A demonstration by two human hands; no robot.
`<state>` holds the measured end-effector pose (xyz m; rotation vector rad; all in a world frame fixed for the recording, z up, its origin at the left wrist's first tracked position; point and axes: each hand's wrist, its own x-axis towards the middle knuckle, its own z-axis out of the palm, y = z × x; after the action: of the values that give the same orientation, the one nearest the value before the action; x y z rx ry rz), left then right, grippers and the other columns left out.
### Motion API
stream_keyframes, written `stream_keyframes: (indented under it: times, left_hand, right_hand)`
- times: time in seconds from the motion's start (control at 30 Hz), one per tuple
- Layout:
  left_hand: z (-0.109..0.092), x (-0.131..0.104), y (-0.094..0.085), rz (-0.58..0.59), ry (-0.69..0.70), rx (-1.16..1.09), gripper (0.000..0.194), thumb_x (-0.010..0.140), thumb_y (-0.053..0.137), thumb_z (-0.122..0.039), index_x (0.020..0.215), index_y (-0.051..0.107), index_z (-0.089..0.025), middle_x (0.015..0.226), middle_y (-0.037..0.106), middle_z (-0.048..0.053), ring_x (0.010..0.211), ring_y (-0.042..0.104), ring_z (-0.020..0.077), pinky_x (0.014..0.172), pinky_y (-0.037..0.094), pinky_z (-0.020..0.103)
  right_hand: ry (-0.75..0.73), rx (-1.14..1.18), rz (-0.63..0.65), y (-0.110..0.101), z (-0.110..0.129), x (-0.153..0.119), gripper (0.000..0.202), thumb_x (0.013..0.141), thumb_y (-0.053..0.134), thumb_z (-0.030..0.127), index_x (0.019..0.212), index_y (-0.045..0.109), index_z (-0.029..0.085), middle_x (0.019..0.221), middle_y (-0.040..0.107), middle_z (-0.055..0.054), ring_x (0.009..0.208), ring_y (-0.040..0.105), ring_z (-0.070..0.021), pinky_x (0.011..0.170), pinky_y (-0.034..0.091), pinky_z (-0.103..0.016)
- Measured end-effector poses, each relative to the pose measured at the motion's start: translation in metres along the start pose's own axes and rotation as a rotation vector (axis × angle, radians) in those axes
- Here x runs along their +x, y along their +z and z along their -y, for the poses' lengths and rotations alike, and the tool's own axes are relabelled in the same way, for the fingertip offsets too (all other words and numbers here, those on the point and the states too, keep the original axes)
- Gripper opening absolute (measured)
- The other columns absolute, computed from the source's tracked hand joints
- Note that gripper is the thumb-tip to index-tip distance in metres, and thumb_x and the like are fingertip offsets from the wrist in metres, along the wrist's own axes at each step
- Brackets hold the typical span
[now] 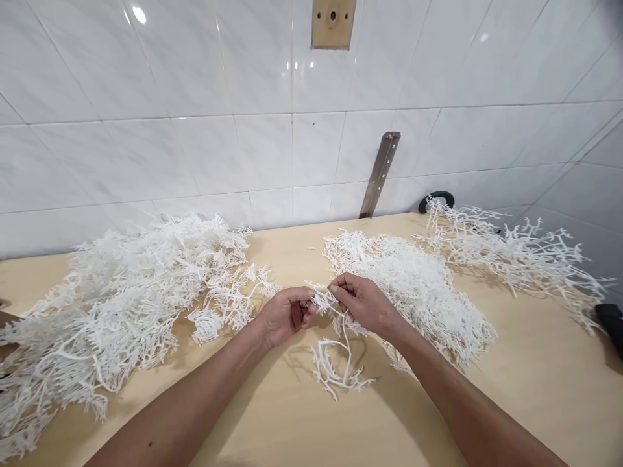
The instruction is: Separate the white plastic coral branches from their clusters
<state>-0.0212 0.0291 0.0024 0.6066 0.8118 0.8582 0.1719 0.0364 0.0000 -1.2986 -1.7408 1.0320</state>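
Note:
Between my two hands is a small white plastic branch sprig (323, 301) with fine twiggy tips. My left hand (288, 316) is closed, thumb and fingers pinching the sprig from the left. From the right, my right hand (363, 299) pinches the same piece near its stem; the fingertips partly hide the grip. A thicker bare white branch stem (348, 350) hangs down from under my right hand towards the table, its forked twigs curling at the lower end. Just behind my right hand lies a dense heap of white sprigs (413, 279).
A large tangled pile of white branches (141, 292) covers the table's left side. More open, bare branches (511, 250) lie at the back right, by a black ring (437, 200). A metal strip (380, 175) leans on the tiled wall. A black object (610, 324) sits at the right edge.

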Motion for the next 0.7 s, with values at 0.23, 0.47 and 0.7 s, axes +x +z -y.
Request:
stream_keyframes:
  times: [0.23, 0.47, 0.7]
  left_hand:
    - [0.0, -0.001, 0.0, 0.012, -0.047, 0.019, 0.019, 0.074, 0.073, -0.029, 0.069, 0.063, -0.013, 0.056, 0.06, 0.002, 0.044, 0.047, 0.0094, 0.044, 0.032, 0.023]
    - [0.001, 0.0, 0.001, 0.01, -0.013, -0.012, 0.013, 0.08, 0.063, -0.014, 0.084, 0.072, -0.005, 0.086, 0.071, 0.012, 0.067, 0.063, 0.0158, 0.065, 0.05, 0.029]
    - [0.003, 0.003, 0.0, 0.058, 0.024, 0.039, 0.013, 0.083, 0.066, -0.018, 0.086, 0.072, -0.008, 0.083, 0.069, 0.01, 0.071, 0.061, 0.0151, 0.071, 0.052, 0.027]
  right_hand:
    - [0.014, 0.018, 0.015, 0.004, -0.005, 0.001, 0.027, 0.091, 0.053, 0.044, 0.086, 0.062, 0.019, 0.064, 0.061, 0.001, 0.052, 0.054, -0.0116, 0.047, 0.047, -0.023]
    - [-0.092, -0.164, -0.074, -0.005, -0.002, -0.001, 0.027, 0.094, 0.05, 0.039, 0.096, 0.069, 0.021, 0.089, 0.07, -0.005, 0.069, 0.066, -0.0175, 0.06, 0.056, -0.031]
    - [-0.381, -0.453, -0.344, -0.007, 0.016, -0.011, 0.023, 0.097, 0.048, 0.027, 0.096, 0.069, 0.018, 0.097, 0.069, -0.01, 0.078, 0.063, -0.0199, 0.068, 0.051, -0.033]
